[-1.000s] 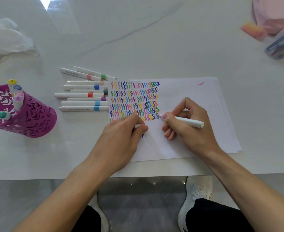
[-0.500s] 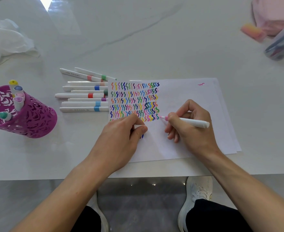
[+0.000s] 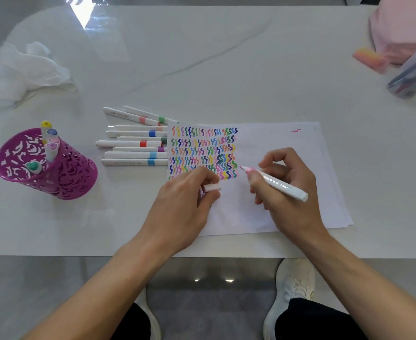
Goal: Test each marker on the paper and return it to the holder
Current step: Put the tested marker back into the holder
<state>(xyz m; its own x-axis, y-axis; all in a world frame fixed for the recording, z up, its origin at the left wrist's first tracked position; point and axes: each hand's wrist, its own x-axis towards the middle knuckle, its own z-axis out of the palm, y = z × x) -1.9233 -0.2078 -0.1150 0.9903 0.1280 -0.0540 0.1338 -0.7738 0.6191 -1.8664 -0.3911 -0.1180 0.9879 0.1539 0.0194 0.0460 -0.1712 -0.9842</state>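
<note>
Pink-tipped white marker point(image 3: 281, 186) — gripped by right hand point(image 3: 294, 202) | left hand point(image 3: 181, 211) pinches smooth white cap point(image 3: 212, 187) | perforated magenta holder point(image 3: 67, 174)

- white marble table point(image 3: 226, 69)
- paper stack point(image 3: 288, 148), near centre
- loose markers point(image 3: 133, 143), just left of paper
- purple holder point(image 3: 74, 173), left
- crumpled white wad point(image 3: 30, 69), far left
- clear case point(image 3: 413, 77), far right

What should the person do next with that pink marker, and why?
Probably close it: a pink squiggle already seems to sit at the end of the bottom row, the pink marker in the right hand points its bare tip beside it, and the left hand pinches the cap close by.
</note>
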